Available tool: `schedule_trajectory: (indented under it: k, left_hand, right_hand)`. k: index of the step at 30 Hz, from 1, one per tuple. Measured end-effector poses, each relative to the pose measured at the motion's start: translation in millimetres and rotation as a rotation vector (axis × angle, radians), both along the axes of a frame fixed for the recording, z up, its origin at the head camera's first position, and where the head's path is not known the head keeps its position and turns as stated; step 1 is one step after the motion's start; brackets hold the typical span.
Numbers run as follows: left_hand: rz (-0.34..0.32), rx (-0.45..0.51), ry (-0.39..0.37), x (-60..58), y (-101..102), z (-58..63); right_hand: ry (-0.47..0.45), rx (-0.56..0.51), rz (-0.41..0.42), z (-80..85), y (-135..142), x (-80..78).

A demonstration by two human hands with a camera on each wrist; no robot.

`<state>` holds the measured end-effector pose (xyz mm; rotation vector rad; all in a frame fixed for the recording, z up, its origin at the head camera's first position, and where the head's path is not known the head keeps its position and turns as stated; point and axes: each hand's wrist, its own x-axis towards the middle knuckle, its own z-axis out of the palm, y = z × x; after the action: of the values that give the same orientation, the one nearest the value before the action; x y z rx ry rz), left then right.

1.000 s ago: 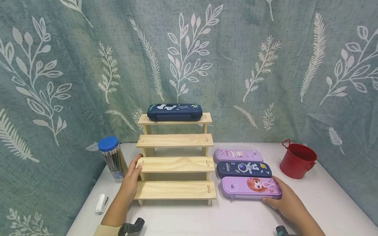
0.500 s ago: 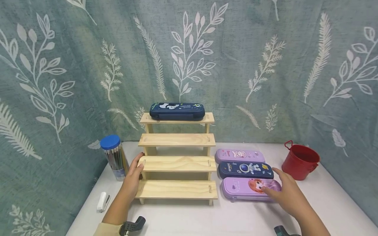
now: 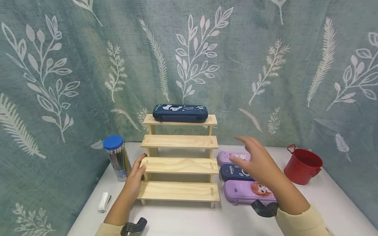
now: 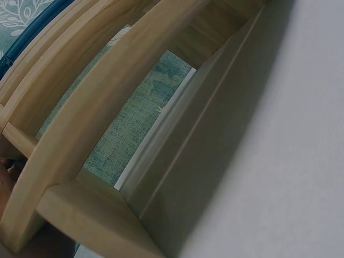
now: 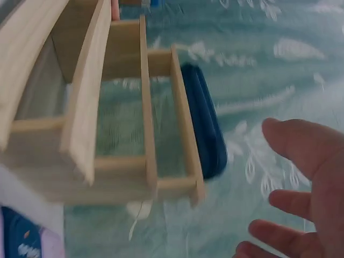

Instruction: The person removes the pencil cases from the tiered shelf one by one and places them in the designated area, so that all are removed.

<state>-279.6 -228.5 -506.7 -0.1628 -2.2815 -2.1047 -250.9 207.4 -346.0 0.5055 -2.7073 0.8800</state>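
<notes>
In the head view, a wooden rack [image 3: 180, 165] with four stepped shelves stands on the white table [image 3: 195, 219], a navy panda pencil case [image 3: 180, 113] lying lengthwise on its top shelf. The left hand [image 3: 134, 178] holds the left end of the second shelf up, thumb and fingers about the board. The right hand [image 3: 255, 160] hangs in the air over three more cases beside the rack, thumb and fingers apart and nothing between them: a lilac case [image 3: 225, 157] at the back, a navy space case [image 3: 231, 171] in the middle and a purple girl case [image 3: 245, 191] in front. For steady work, I would have the left hand brace the rack without pulling it sideways. In the left wrist view, the shelf boards and table fill most of the picture; the fingers are in dark shade at the edge, so their exact hold is hard to judge from here. In the right wrist view, the spread thumb and fingers are apart from the rack, and the panda case shows end-on along the top shelf. The right hand should clear the shelf edges, and any touch on that case is best kept light and square to the board.
</notes>
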Motion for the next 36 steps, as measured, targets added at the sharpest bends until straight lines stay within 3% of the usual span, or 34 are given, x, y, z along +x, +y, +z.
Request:
schedule_trajectory:
  k: [9, 16, 22, 30, 36]
  left_hand:
    - [-0.011, 0.003, 0.010, -2.0, 2.6, -0.9]
    - [0.008, -0.012, 0.013, -1.7, 2.0, -0.4]
    - [0.010, -0.010, 0.013, -2.5, -0.6, -0.4]
    - [0.006, 0.007, 0.005, -3.9, -1.0, -1.5]
    - [0.004, 0.010, 0.002, -3.3, 0.3, -1.9]
  right_hand:
    - [-0.010, -0.109, 0.114, 27.4, -42.5, -66.4]
    - [-0.009, -0.071, 0.128, 46.2, -66.4, -109.5]
    - [-0.049, 0.010, 0.071, 52.2, -87.4, -133.8]
    - [-0.152, -0.059, 0.036, 50.7, -106.3, -159.7]
    - [-0.163, -0.063, 0.005, 46.7, -117.1, -171.6]
